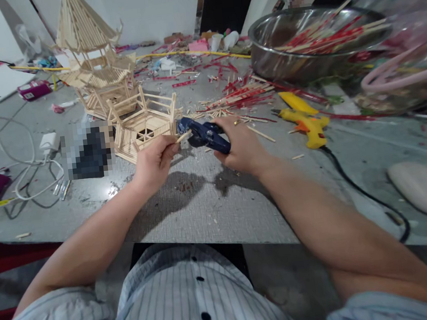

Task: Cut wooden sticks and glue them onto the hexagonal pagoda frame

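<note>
My left hand (156, 161) is closed in a pinch on a short wooden stick (184, 136), which points to the right. My right hand (242, 145) wraps round a dark blue hand cutter (206, 135), its head turned left against the end of the stick. Whether the blades touch the wood is too small to tell. Just behind my left hand lies a six-sided stick base with railings (148, 123). Beyond it stands a tiered stick pagoda (91, 55) with a pointed roof.
A yellow glue gun (306, 119) with a black cord lies at the right. Behind it a steel basin (278, 54) holds red-wrapped chopsticks. Red wrappers and cut sticks (235, 96) litter the middle. White cable (26, 159), a charger (49, 142) and a blurred-out dark object (90, 152) lie left.
</note>
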A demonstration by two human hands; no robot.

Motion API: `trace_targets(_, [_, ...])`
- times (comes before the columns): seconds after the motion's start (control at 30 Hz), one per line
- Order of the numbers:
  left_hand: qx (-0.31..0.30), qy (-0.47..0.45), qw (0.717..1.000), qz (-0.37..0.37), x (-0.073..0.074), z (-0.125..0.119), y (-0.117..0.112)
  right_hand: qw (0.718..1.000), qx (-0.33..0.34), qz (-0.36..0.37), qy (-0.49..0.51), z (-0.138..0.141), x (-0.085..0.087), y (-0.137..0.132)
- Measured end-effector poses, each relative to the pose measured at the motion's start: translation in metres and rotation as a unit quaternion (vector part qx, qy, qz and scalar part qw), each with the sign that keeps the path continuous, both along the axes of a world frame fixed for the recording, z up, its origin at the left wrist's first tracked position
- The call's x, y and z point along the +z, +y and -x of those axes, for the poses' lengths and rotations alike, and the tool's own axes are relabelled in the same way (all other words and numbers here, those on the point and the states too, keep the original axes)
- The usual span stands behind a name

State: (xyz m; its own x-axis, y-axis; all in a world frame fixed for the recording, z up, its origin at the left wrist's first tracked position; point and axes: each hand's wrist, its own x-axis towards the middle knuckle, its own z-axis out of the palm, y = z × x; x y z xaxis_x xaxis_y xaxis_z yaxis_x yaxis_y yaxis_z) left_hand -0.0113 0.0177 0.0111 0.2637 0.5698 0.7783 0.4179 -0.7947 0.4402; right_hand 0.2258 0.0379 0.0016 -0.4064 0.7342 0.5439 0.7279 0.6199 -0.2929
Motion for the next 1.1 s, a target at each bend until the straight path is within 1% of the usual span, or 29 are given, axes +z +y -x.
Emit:
trace_targets(0.13, [0.011,0.012,1.000,0.007,-0.002,0.002,0.001,1.000,-0.003,-0.004,-0.020,0.002,0.002,-0.003])
trace_targets(0.27, [-0.001,0.010,0.998,0.056,-0.001,0.002,-0.001,1.000,-0.001,-0.004,-0.020,0.001,0.004,-0.005])
trace_targets(0.33, [-0.001,0.018,0.998,0.067,0.001,0.001,-0.002,1.000,-0.008,-0.003,-0.024,0.000,0.005,-0.005])
trace_targets(0.5, [0.015,0.038,0.998,0.048,0.004,0.002,-0.003,0.999,-0.022,-0.004,-0.028,0.001,0.008,-0.007])
trace_targets(0.73, [0.003,0.032,0.998,0.048,0.003,0.001,-0.002,0.999,-0.033,0.002,-0.039,0.002,0.011,-0.007])
trace_targets(0.93, [0.002,0.031,0.999,0.034,0.002,0.001,-0.001,0.999,-0.033,-0.021,-0.029,0.001,0.008,-0.007])
trace_targets(1.1, [0.011,0.045,0.997,0.059,0.004,0.001,-0.003,0.999,-0.027,-0.013,-0.036,0.001,0.010,-0.006])
